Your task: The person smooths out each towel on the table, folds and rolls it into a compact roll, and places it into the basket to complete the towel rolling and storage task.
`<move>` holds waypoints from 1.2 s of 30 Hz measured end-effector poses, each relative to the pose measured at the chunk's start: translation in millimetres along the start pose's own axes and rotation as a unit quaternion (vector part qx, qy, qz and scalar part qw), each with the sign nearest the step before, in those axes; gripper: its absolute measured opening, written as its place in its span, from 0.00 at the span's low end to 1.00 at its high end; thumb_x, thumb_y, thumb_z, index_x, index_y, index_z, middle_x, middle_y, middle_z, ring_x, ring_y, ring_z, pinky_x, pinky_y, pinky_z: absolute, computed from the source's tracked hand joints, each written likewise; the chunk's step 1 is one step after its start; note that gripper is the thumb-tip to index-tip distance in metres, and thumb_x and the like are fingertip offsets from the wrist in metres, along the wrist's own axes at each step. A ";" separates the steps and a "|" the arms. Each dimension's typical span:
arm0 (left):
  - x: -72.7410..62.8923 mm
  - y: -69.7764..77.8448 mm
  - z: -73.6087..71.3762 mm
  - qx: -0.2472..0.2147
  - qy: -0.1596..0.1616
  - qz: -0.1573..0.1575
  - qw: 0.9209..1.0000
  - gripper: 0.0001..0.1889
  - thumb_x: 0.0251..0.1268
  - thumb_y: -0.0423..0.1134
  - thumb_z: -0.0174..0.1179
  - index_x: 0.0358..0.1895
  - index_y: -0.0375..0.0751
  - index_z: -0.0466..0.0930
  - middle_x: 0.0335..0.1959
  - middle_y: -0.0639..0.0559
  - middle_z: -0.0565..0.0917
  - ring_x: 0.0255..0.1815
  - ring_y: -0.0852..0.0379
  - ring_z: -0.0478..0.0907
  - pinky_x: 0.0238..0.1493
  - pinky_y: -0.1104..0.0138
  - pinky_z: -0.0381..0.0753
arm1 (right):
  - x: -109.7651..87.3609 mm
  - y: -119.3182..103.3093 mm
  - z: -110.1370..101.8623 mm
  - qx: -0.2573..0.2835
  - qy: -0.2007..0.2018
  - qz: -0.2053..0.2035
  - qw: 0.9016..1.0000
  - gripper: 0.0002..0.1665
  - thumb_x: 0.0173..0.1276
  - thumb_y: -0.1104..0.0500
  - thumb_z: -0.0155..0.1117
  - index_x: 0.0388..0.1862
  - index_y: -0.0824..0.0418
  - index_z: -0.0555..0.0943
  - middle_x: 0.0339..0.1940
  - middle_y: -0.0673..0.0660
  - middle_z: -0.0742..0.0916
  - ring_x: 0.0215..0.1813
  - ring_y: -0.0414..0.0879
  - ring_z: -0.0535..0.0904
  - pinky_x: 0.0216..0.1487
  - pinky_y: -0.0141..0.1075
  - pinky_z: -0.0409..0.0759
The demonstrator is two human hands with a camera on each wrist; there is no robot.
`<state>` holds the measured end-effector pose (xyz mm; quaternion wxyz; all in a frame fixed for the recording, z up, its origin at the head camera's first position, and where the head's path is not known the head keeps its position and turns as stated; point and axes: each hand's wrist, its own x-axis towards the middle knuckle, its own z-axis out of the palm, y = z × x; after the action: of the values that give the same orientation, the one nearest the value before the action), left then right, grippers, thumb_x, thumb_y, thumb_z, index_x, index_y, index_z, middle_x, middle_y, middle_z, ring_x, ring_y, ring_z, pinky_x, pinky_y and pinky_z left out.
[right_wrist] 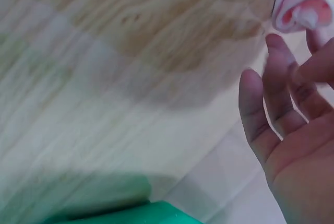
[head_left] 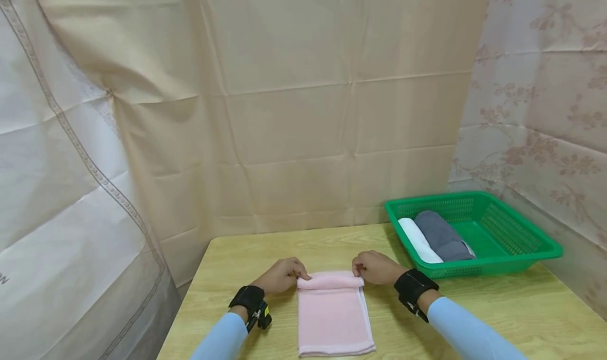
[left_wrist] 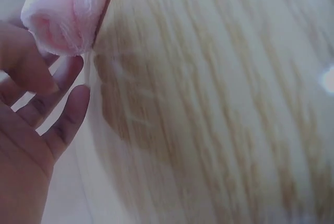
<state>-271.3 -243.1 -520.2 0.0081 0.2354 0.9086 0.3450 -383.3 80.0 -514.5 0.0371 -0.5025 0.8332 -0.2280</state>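
Note:
A pink towel (head_left: 333, 318) with a pale border lies flat on the table, its far end turned into a small roll (head_left: 330, 281). At the roll's left end, my left hand (head_left: 281, 275) holds the towel with its fingertips. My right hand (head_left: 377, 268) holds the opposite end, fingers curled. Seen in the left wrist view, the roll's coiled end (left_wrist: 57, 31) sits just beyond the fingers of the left hand (left_wrist: 31, 114). The right wrist view shows the other coiled end (right_wrist: 305, 15) by the fingertips of the right hand (right_wrist: 292, 114); some fingertips are hidden behind the roll.
A green plastic basket (head_left: 521, 233) stands at the table's back right. Inside it, on the left, lie a rolled white towel (head_left: 419, 239) and a rolled grey towel (head_left: 441, 236). The wooden table (head_left: 227, 275) meets a beige curtain (head_left: 294, 112) behind.

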 end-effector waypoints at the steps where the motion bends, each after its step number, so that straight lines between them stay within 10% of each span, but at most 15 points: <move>1: -0.8 -0.9 0.4 -0.015 -0.003 -0.010 1.000 0.24 0.67 0.18 0.51 0.48 0.47 0.91 0.48 0.56 0.82 0.49 0.59 0.78 0.50 0.65 0.80 | -0.4 -0.8 0.2 -0.002 0.000 0.017 1.000 0.16 0.66 0.68 0.61 0.24 0.48 0.79 0.24 0.39 0.76 0.28 0.35 0.70 0.32 0.32 0.72; 9: -1.7 -2.2 0.7 -0.062 -0.007 -0.070 0.996 0.08 0.78 0.45 0.59 0.43 0.57 0.89 0.47 0.60 0.81 0.47 0.59 0.78 0.50 0.61 0.78 | -2.2 -4.3 -3.4 0.039 -0.010 0.035 0.999 0.18 0.74 0.43 0.67 0.28 0.50 0.77 0.25 0.42 0.77 0.27 0.36 0.70 0.30 0.33 0.69; 18: -1.7 -1.2 0.6 -0.054 -0.023 -0.060 0.996 0.05 0.70 0.45 0.69 0.45 0.56 0.84 0.42 0.60 0.82 0.41 0.60 0.77 0.45 0.65 0.79 | 1.5 1.1 2.2 0.125 -0.048 0.037 0.990 0.21 0.69 0.44 0.72 0.50 0.57 0.84 0.40 0.44 0.85 0.43 0.41 0.78 0.45 0.37 0.78; 36: 3.1 3.4 -0.3 -0.007 -0.062 -0.082 0.995 0.20 0.68 0.43 0.71 0.61 0.46 0.82 0.47 0.59 0.79 0.40 0.62 0.75 0.41 0.68 0.78 | 9.6 -12.9 5.8 0.097 -0.030 -0.012 0.995 0.20 0.62 0.55 0.79 0.50 0.61 0.86 0.42 0.47 0.83 0.44 0.38 0.77 0.46 0.35 0.79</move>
<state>-272.7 -239.6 -517.4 0.0943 0.1813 0.9202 0.3339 -375.7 64.8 -512.7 0.1078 -0.5134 0.7992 -0.2933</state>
